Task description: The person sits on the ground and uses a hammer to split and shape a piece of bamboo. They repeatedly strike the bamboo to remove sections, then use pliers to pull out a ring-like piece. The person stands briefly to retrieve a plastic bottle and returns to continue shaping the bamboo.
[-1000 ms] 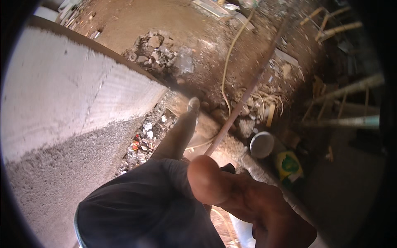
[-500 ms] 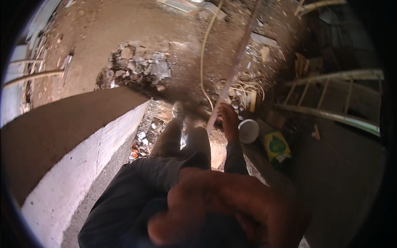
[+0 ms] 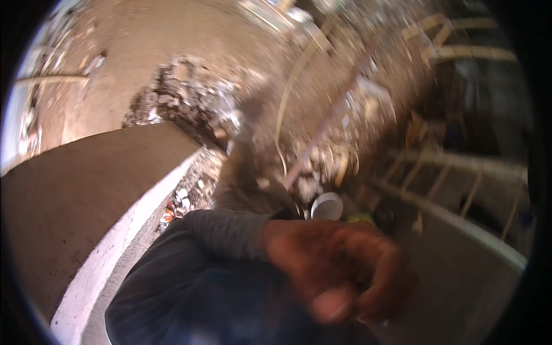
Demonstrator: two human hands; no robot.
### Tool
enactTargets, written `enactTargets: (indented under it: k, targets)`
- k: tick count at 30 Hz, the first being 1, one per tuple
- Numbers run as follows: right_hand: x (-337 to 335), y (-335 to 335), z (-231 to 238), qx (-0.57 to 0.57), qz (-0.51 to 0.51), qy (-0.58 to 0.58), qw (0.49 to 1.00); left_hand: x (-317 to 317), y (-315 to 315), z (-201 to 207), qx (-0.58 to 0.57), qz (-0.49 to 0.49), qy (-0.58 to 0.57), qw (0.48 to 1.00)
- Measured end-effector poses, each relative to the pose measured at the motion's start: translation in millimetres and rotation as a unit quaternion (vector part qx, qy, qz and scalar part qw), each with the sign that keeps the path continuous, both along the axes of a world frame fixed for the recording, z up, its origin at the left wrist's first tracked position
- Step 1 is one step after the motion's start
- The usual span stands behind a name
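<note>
My left hand is large and close in the foreground, reaching in from a grey sleeve. Its fingers curl loosely, with the thumb apart from them, and I see nothing held between them. Motion blurs its edges. My right hand does not show. Beyond the left hand, a long thin pole slants up and to the right over the rubble, its near end close to a white round container. A sliver of a yellow-green package shows behind the left hand.
A curved concrete wall with a pale inner side runs along the left. A ladder lies at the right. Rubble is heaped ahead, and a pale hose snakes over the dirt. Wooden pieces lie at the far right.
My right hand, which was at the pole's near end, has gone out of sight. My left hand has moved right and covers most of the yellow-green package. The whole view has shifted.
</note>
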State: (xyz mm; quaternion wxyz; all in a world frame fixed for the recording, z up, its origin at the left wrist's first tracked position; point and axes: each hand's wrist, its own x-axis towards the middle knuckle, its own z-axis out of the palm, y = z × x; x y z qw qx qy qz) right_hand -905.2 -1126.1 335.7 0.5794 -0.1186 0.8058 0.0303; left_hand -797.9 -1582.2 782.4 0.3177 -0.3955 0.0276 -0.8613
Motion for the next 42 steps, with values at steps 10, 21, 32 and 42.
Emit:
enactTargets:
  k: [10,21,32,42]
  targets:
    - [-95,-374,-21,-0.175,0.103,-0.054,0.978,13,-223,-330,0.284,-0.074,-0.714,0.636]
    - [-144,-884,16,-0.4,0.057,-0.063,0.912,139,-314,-485,0.609,0.034,-0.549,0.572]
    - [-69,-1087,39,0.002,0.485,-0.077,0.871,185,-496,-410,0.622,0.237,-0.534,0.521]
    - [139,-1468,56,-0.162,0.402,-0.027,0.901,386,-667,-373,0.639,0.345,-0.408,0.553]
